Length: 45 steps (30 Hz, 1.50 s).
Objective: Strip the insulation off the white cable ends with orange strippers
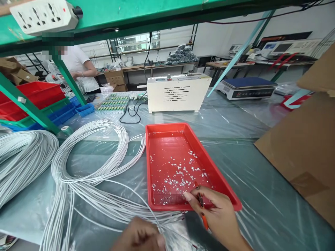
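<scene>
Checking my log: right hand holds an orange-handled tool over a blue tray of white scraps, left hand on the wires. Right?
No: the head view shows the tray red, not blue. The right hand does hold the orange-handled tool over its scraps, the left hand on the wires.

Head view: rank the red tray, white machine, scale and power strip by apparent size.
1. tray
2. machine
3. scale and power strip: they look alike, and the strip is far nearer the camera, so they are left unranked.
</scene>
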Tool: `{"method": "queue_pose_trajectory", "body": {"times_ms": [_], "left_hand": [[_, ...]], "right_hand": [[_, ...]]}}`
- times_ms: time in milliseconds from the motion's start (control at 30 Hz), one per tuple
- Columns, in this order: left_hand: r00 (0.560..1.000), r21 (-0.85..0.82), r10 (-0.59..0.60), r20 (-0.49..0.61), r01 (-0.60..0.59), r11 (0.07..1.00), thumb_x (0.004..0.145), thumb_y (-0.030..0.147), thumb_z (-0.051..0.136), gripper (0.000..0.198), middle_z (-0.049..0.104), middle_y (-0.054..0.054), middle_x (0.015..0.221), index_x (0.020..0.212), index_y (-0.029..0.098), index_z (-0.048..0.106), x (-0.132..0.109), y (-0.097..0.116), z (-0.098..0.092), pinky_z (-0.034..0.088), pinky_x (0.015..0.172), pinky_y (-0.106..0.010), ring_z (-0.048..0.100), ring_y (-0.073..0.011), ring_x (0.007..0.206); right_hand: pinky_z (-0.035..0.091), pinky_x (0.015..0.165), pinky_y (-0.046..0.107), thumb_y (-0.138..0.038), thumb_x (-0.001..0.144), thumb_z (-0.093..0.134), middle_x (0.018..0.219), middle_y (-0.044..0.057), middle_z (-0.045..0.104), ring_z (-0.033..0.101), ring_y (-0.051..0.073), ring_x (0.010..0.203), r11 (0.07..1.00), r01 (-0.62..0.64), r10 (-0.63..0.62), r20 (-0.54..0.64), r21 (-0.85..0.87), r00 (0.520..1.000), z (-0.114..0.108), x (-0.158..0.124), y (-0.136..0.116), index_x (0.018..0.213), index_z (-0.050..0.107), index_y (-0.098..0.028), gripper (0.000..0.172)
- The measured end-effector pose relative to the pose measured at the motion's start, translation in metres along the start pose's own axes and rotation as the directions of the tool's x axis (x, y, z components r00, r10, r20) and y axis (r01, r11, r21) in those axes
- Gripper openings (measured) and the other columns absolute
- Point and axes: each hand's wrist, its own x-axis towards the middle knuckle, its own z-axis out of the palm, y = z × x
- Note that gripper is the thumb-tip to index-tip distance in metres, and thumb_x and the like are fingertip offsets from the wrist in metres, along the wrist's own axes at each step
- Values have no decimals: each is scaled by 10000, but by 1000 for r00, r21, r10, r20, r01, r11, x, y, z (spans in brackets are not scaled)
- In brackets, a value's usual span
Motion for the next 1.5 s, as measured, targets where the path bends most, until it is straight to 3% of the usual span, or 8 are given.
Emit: {"method": "queue_pose_trajectory", "body": {"times_ms": [133, 267, 400, 667, 833, 1133, 1333, 1500], "left_hand": [[814, 576, 439, -381, -163, 801, 858, 269, 383, 249, 614, -94, 900, 922, 168, 601, 6, 4, -21, 426, 787, -302, 550, -194, 858], [867, 888, 466, -178, -63, 456, 859, 177, 362, 314, 582, -86, 1122, 1127, 203, 524, 14, -33, -24, 367, 933, -405, 520, -216, 1030], [848, 977, 530, -21, -96, 192, 831, 206, 432, 298, 622, -118, 1062, 1097, 159, 557, 7, -66, -16, 496, 759, -369, 598, -244, 883], [927, 788, 335, -171, -76, 611, 812, 175, 444, 300, 621, -41, 1027, 1076, 247, 568, 16, -19, -44, 446, 820, -268, 566, -167, 934], [853, 908, 360, -378, 266, 324, 766, 124, 462, 460, 496, -68, 1204, 1214, 225, 437, 58, -1, -74, 345, 923, -328, 441, -212, 1102], [785, 836, 295, -544, 478, 269, 679, 15, 479, 617, 608, -161, 910, 1271, 131, 347, 128, -12, -105, 441, 659, -335, 595, -272, 804], [749, 822, 350, -562, 459, 337, 774, 94, 382, 520, 633, -152, 880, 1288, 102, 301, 104, 9, -108, 430, 691, -343, 600, -271, 821], [872, 898, 345, -347, 203, 391, 805, 162, 400, 479, 616, -27, 1049, 1271, 263, 358, 55, 21, -91, 440, 754, -242, 587, -179, 907]], "right_hand": [[369, 466, 203, -295, 785, 526, 503, -26, 493, 463, 105, 463, 1000, 1, -1, 16, -10, 1000, 0, 0, 1, 556, 502, -178, 259], [371, 464, 201, -277, 793, 518, 501, -25, 488, 455, 99, 458, 998, 46, -45, 28, -37, 999, 0, 1, 2, 556, 496, -177, 258], [367, 457, 202, -280, 796, 523, 501, -24, 482, 442, 97, 454, 997, 64, -63, 23, -40, 998, 1, 1, 3, 572, 497, -184, 245], [364, 454, 203, -290, 794, 519, 492, -28, 474, 440, 102, 441, 994, 94, -93, 19, -50, 995, 3, 0, 7, 571, 490, -186, 247], [357, 452, 195, -295, 774, 534, 483, -38, 446, 425, 97, 437, 995, 92, -92, 9, -45, 996, 6, -1, 8, 549, 484, -183, 256], [365, 460, 189, -275, 795, 511, 501, -30, 458, 443, 99, 453, 983, 148, -140, 82, -106, 987, 6, -1, 17, 569, 476, -176, 250], [339, 455, 197, -298, 813, 496, 486, -28, 451, 420, 95, 443, 973, 169, -157, 81, -160, 984, 5, 1, 14, 544, 459, -176, 297], [330, 459, 203, -292, 808, 507, 489, -28, 450, 409, 94, 445, 973, 177, -169, 65, -149, 983, 5, 1, 12, 556, 462, -178, 280]]}}
